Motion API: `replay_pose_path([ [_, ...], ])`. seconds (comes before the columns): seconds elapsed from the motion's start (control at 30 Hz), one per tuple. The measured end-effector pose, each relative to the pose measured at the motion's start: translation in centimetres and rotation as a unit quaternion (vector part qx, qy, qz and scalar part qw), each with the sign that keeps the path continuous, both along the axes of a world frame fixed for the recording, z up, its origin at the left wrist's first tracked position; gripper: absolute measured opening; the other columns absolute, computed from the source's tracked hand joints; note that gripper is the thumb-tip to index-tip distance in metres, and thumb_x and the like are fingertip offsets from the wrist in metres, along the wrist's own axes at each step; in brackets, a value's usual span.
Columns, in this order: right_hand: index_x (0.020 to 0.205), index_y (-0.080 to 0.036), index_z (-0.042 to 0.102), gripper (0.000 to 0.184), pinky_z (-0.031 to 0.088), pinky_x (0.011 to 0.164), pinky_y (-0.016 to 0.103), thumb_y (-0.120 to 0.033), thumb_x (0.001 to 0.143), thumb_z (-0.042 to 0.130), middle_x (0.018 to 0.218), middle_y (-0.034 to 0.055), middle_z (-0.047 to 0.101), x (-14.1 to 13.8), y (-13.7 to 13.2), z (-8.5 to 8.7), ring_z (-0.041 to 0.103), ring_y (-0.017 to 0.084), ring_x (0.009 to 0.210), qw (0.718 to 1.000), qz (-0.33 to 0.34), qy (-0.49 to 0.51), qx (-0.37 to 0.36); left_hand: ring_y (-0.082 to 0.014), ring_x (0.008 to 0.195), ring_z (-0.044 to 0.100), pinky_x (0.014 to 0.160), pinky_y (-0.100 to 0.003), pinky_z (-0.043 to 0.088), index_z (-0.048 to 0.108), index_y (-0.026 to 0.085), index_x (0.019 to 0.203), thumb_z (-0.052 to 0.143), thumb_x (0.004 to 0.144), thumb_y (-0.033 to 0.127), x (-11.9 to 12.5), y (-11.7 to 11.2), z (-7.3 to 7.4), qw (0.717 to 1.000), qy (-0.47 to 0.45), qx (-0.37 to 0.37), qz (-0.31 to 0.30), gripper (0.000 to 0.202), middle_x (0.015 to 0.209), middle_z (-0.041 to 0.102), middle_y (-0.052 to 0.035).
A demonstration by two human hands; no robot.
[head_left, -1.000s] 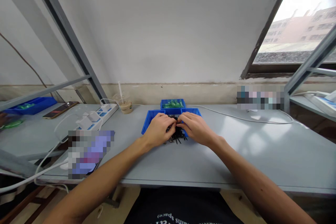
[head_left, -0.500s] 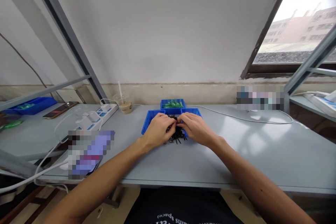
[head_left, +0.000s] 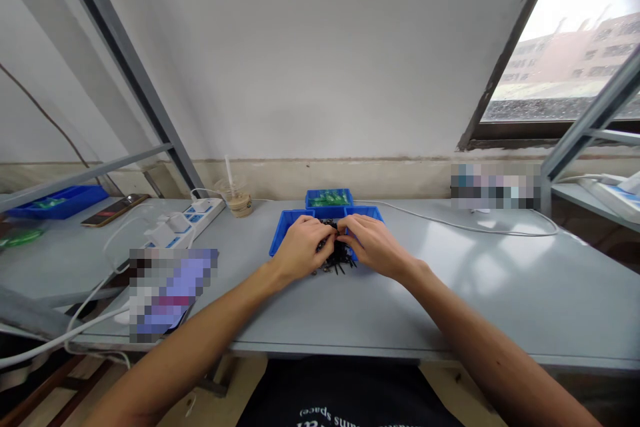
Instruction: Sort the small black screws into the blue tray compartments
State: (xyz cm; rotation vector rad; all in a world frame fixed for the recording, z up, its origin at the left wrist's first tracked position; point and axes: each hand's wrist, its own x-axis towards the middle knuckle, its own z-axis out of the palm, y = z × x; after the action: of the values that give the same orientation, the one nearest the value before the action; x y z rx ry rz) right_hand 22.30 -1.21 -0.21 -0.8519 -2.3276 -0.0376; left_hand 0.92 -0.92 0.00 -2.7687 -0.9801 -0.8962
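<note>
The bent fingers [head_left: 329, 231] of the left hand [head_left: 301, 245] meet those of the right hand [head_left: 373, 243], thumbs and fingertips drawn close together; a dark bit shows between them, but it is too small and hidden to tell whether either hand grips it. Directly under and between the 2 hands, a heap of small black pieces [head_left: 341, 260] lies on the grey counter [head_left: 330, 317], thin ends poking out toward the person.

Around the heap stand 3 blue bins: the left bin [head_left: 280, 233] and the right bin [head_left: 377, 213], each partly covered by a hand, and the back bin [head_left: 329, 212], which holds green pieces [head_left: 329, 199].

Farther left are a clear cup [head_left: 241, 203] with a white straw and a brown drink, then a white power strip [head_left: 213, 212] with plugs in it. Nearer the person on that side lies a pixelated, bluish object [head_left: 175, 293]. A pale cable [head_left: 450, 229] runs off to the right of the bins, and a window [head_left: 565, 73] slants at the upper right.
</note>
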Motion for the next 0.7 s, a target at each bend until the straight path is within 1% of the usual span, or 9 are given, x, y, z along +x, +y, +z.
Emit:
replay_pose_path([
  [0.07, 0.101, -0.021, 0.056, 0.009, 0.044, 0.079, 0.032, -0.022, 0.105, 0.048, 0.094, 0.0045, 0.067, 0.0, 0.07, -0.06, 0.059, 0.019, 0.083, 1.0, 0.002, -0.007, 0.002, -0.0189, 0.082, 0.064, 0.087, -0.038, 0.044, 0.066, 0.018, 0.093, 0.048, 0.102, 0.024, 0.01, -0.03, 0.02, 1.0, -0.001, -0.003, -0.001, 0.021, 0.086, 0.073, -0.003],
  [0.17, 0.1, -0.021, 0.056, 0.012, 0.044, 0.079, 0.032, -0.023, 0.107, 0.046, 0.092, 0.0043, 0.066, -0.04, 0.16, -0.14, 0.058, 0.019, 0.083, 1.0, 0.002, -0.017, 0.003, -0.0189, 0.082, 0.065, 0.088, -0.038, 0.044, 0.066, 0.018, 0.093, 0.048, 0.101, 0.023, 0.04, -0.06, 0.05, 1.0, -0.003, -0.006, -0.004, 0.021, 0.087, 0.073, -0.0032],
  [0.33, 0.094, -0.02, 0.057, 0.02, 0.042, 0.078, 0.031, -0.025, 0.108, 0.043, 0.089, 0.0036, 0.066, -0.23, 0.22, -0.34, 0.057, 0.018, 0.08, 1.0, -0.014, -0.018, 0.006, -0.0184, 0.079, 0.063, 0.086, -0.037, 0.044, 0.065, 0.018, 0.089, 0.046, 0.102, 0.024, 0.13, -0.12, 0.12, 1.0, 0.012, -0.001, -0.001, 0.024, 0.083, 0.072, -0.0031],
  [0.5, 0.086, -0.019, 0.057, 0.029, 0.04, 0.074, 0.031, -0.027, 0.109, 0.04, 0.081, 0.0037, 0.064, -0.29, 0.19, -0.45, 0.055, 0.017, 0.075, 0.999, -0.032, -0.026, 0.019, -0.0182, 0.08, 0.063, 0.088, -0.038, 0.044, 0.067, 0.018, 0.091, 0.047, 0.102, 0.026, 0.16, -0.15, 0.08, 1.0, 0.019, 0.003, 0.0, 0.024, 0.083, 0.072, -0.0033],
  [0.57, 0.089, -0.02, 0.058, 0.026, 0.04, 0.075, 0.031, -0.028, 0.108, 0.043, 0.083, 0.004, 0.066, -0.24, 0.11, -0.34, 0.057, 0.018, 0.076, 0.999, -0.031, -0.019, 0.012, -0.0181, 0.08, 0.063, 0.088, -0.038, 0.044, 0.067, 0.018, 0.093, 0.047, 0.102, 0.026, 0.13, -0.12, 0.09, 1.0, 0.018, 0.002, -0.002, 0.024, 0.084, 0.073, -0.0034],
  [0.67, 0.104, -0.021, 0.057, 0.01, 0.043, 0.078, 0.031, -0.028, 0.106, 0.05, 0.093, 0.0045, 0.07, -0.15, 0.01, -0.21, 0.061, 0.019, 0.082, 1.0, -0.012, -0.002, 0.001, -0.018, 0.08, 0.064, 0.088, -0.038, 0.044, 0.066, 0.018, 0.092, 0.046, 0.103, 0.026, 0.07, -0.05, 0.14, 1.0, 0.007, 0.003, -0.005, 0.024, 0.085, 0.073, -0.0033],
  [0.7, 0.107, -0.021, 0.056, 0.008, 0.043, 0.079, 0.032, -0.027, 0.105, 0.051, 0.095, 0.0046, 0.07, -0.13, 0.01, -0.23, 0.062, 0.019, 0.084, 1.0, -0.005, 0.0, -0.001, -0.018, 0.08, 0.064, 0.088, -0.038, 0.044, 0.066, 0.018, 0.092, 0.045, 0.103, 0.025, 0.06, -0.04, 0.16, 1.0, 0.003, 0.004, -0.004, 0.025, 0.084, 0.073, -0.0032],
])
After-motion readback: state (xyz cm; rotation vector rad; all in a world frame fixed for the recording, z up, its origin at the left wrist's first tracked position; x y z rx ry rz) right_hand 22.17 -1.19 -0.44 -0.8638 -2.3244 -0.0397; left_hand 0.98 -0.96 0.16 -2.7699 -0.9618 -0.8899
